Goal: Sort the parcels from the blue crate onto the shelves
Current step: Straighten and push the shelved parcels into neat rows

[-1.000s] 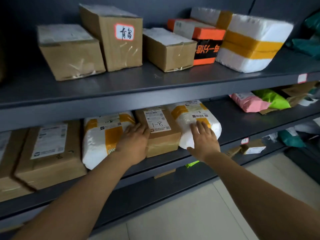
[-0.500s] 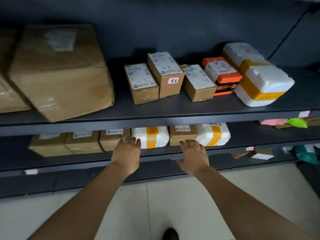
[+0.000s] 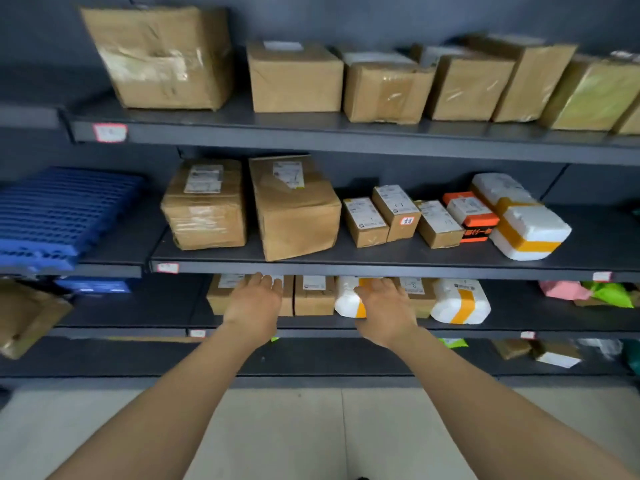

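Both my arms reach out toward a dark grey shelf unit. My left hand (image 3: 254, 301) hovers open in front of a brown box (image 3: 221, 296) on the lower shelf (image 3: 138, 320), holding nothing. My right hand (image 3: 386, 308) is open too, in front of a white foam parcel with yellow tape (image 3: 346, 299) and a brown box marked 1-8 (image 3: 417, 292). A second white foam parcel (image 3: 460, 301) lies to the right. A blue crate (image 3: 59, 216) lies tipped on the middle shelf at the left.
The middle shelf (image 3: 346, 266) carries large brown boxes (image 3: 294, 206), small boxes, an orange box (image 3: 472, 214) and a white foam parcel (image 3: 519, 216). The top shelf holds several brown cartons. Pink (image 3: 559, 292) and green (image 3: 611, 294) bags lie at the right. Pale tiled floor lies below.
The view has pulled back and up, showing more shelves and the blue crate. Both hands have come off the parcels on the lower shelf and now hang open in front of them.
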Demonstrator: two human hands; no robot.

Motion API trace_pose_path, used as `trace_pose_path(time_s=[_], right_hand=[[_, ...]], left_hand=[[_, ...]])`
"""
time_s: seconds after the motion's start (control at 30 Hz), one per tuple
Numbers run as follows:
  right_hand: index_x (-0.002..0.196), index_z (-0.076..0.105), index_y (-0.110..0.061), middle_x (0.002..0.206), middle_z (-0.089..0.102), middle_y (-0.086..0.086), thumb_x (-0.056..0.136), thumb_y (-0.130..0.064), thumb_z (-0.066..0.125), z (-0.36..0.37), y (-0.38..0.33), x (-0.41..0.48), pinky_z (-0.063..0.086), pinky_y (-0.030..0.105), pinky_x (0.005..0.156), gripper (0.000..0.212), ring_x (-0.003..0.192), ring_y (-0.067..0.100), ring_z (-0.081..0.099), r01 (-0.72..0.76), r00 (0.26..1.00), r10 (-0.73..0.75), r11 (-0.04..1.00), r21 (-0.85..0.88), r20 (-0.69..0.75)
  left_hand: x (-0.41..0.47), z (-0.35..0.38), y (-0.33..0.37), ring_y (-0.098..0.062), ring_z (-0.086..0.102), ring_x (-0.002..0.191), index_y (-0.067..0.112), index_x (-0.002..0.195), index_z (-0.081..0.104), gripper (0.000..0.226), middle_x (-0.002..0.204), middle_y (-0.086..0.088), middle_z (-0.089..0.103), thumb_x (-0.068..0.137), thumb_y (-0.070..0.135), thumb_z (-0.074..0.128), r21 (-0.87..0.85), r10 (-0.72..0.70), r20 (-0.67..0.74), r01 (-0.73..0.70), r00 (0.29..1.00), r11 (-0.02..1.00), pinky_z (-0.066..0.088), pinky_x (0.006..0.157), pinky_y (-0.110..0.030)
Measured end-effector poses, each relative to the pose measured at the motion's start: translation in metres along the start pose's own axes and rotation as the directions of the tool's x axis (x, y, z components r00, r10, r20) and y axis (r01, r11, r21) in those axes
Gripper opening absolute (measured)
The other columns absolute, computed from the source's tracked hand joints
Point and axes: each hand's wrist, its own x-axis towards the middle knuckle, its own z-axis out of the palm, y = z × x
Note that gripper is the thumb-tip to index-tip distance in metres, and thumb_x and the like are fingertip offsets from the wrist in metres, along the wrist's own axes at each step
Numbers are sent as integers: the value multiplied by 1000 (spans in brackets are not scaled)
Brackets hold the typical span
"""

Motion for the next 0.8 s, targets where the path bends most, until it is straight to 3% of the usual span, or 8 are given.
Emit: trace_pose_path(time_s=[0.13,0.27,0.5,0.73,0.8], right_hand=[[143,40,-20,146,38,6,88,-37,60,-45,-35,14,25,39,110,61,137,26,28,69,994,-70,998,-12,-83],[141,42,-21,142,41,6,87,-38,61,-77,-62,48,28,40,109,59,133,27,31,133,976,-138,990,-38,-169],[143,40,-21,142,42,7,86,-39,63,-97,-78,127,29,42,109,63,133,27,33,140,978,-148,988,-62,-148],[151,24,-25,160,15,6,88,-34,62,-73,-82,185,16,44,118,74,147,26,12,135,985,-142,988,-79,-100],[152,21,-27,160,17,6,92,-35,58,-65,-84,195,17,44,118,72,147,26,13,121,985,-129,990,-69,-117]], left_hand=[[-9,-31,-45,-27,28,139,10,149,24,71,149,-10,35,86,15,57,-3,-64,-54,64,996,998,27,113,-39],[2,-47,-84,-26,33,135,12,146,29,66,144,-8,40,86,20,57,-23,-123,-90,121,988,992,32,108,-37],[56,-49,-139,-26,29,139,14,147,28,67,149,-9,34,87,19,58,-48,-216,-126,212,968,976,27,113,-40],[112,-22,-177,-31,12,146,20,153,12,82,161,-10,6,88,26,61,-60,-252,10,252,968,966,15,119,-48],[125,-17,-186,-31,8,147,22,154,3,86,161,-9,0,90,25,60,-89,-252,18,252,968,964,13,119,-49]])
